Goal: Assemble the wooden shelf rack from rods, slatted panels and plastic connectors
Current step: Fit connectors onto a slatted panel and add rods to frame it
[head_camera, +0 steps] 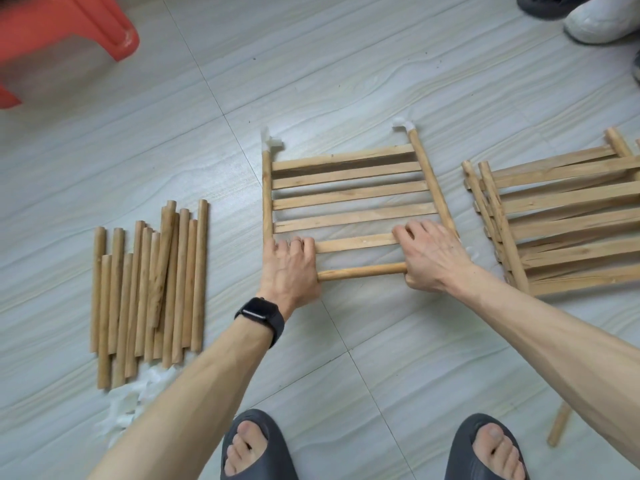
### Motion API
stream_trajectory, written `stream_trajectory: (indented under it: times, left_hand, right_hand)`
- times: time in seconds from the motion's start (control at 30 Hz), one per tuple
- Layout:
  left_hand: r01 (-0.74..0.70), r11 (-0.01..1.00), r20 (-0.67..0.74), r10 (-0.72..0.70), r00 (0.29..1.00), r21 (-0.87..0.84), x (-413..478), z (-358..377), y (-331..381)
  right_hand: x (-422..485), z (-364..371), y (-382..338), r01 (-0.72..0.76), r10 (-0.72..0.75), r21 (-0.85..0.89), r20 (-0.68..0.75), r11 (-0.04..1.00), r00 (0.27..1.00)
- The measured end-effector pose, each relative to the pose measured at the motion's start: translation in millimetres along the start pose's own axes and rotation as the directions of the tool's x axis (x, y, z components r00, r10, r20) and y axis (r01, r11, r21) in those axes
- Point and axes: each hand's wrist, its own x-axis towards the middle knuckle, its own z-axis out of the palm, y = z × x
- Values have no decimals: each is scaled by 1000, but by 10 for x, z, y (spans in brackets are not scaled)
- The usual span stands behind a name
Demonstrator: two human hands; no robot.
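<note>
Two hands are closed on the near edge of a slatted panel (353, 195), which lies flat on the tiled floor (346, 64) in the middle of the view. A single rod (362, 271) is held crosswise along that near edge, parallel to the slats. Its left end is gripped by the left hand (292, 268), whose fingers are curled over the nearest slat at the panel's left corner. Its right end is covered by the right hand (433, 258), fingers bent down over the right corner. Whether connectors sit under the hands cannot be told.

At the panel's far edge, both side rods are capped by white plastic connectors (273, 143), which stick out past the last slat.

To the left, well apart from the panel, a group of loose rods (149, 282) is laid side by side, with a heap of spare white connectors (138, 393) at its near end. To the right, a stack of further panels (561, 230) is set askew, its nearest rod close to the right hand but apart from it. One stray rod (558, 427) is seen under the right forearm.

Open floor is left beyond the panel's far edge, up to a red stool (69, 26) at the top left and shoes (588, 19) at the top right.
</note>
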Motion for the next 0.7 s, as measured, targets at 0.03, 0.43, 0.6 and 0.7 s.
stream_trajectory:
  times: [0.03,0.43,0.6,0.7]
  left_hand:
    - [10,1000,46,-9,999,-17,-47,61,66]
    - [-33,968,-61,19,998,-247,-25,377,-366]
    - [22,987,70,-11,997,-157,-50,531,-337]
    - [48,984,83,-34,996,-171,-213,570,-141]
  right_hand:
    - [-19,75,-3,-2,2,-10,26,1000,1000]
    - [-702,520,-502,-175,209,310,-81,935,975]
    - [-621,493,-751,-162,107,364,166,917,980]
    - [-470,508,-602,-206,165,201,200,958,966]
